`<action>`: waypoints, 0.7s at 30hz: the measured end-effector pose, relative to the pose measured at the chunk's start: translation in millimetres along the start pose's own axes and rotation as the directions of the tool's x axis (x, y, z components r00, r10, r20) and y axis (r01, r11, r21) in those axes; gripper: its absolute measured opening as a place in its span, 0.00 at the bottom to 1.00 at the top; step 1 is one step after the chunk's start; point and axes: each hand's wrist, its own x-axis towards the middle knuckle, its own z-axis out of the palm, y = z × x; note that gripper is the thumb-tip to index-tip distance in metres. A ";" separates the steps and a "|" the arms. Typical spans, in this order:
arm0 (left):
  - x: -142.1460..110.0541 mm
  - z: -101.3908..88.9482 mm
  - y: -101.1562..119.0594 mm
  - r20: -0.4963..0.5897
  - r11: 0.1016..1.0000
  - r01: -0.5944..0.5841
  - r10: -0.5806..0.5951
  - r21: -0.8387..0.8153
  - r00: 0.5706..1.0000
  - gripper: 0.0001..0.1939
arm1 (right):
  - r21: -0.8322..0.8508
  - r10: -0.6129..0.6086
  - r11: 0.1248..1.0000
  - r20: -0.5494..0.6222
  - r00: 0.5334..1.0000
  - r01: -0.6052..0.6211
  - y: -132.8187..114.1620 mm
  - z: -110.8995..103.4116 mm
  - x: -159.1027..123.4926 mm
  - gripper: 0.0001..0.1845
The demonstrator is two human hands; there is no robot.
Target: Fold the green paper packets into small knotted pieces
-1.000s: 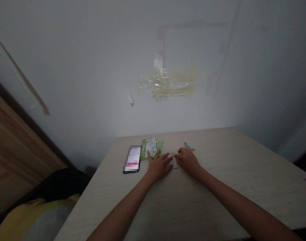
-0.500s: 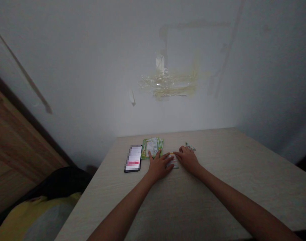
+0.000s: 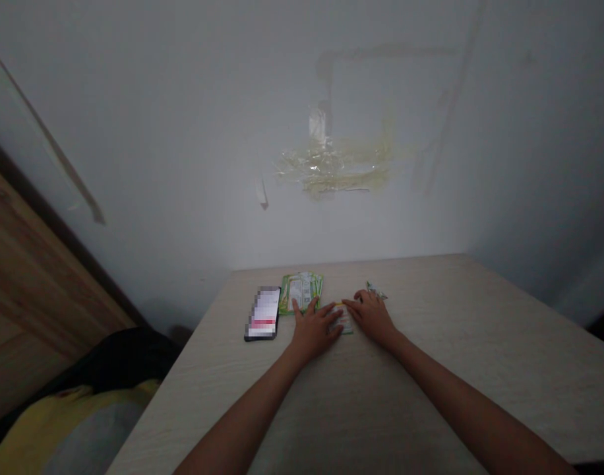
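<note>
Both my hands rest on a pale wooden table [image 3: 430,369]. My left hand [image 3: 312,326] lies flat with fingers spread, its fingertips on a small green and white packet [image 3: 342,320]. My right hand [image 3: 372,315] lies flat too, fingers reaching onto the same packet from the right. A stack of green packets [image 3: 302,290] lies just beyond my left hand. A small torn wrapper piece [image 3: 376,289] sits behind my right hand.
A black phone [image 3: 263,313] with a lit screen lies left of the packets. The white wall [image 3: 302,132] behind the table carries tape remains [image 3: 332,168]. A wooden panel [image 3: 30,290] and yellow and black cloth [image 3: 79,402] are at the left.
</note>
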 end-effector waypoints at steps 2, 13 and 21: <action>-0.5 0.3 0.1 -0.005 1.000 -0.005 0.005 0.002 1.000 0.21 | 0.050 -0.022 0.998 -0.002 1.000 0.022 4.0 1.4 -0.1 0.15; -1.1 -1.7 1.9 -0.011 1.000 0.010 -0.010 0.025 1.000 0.21 | 0.242 -0.092 0.965 -0.036 0.995 0.098 7.1 1.5 -0.8 0.11; -1.4 -5.7 4.6 -0.012 0.999 0.027 -0.027 0.040 1.000 0.22 | 0.259 -0.194 0.945 -0.041 0.980 0.198 -2.6 -6.8 0.6 0.11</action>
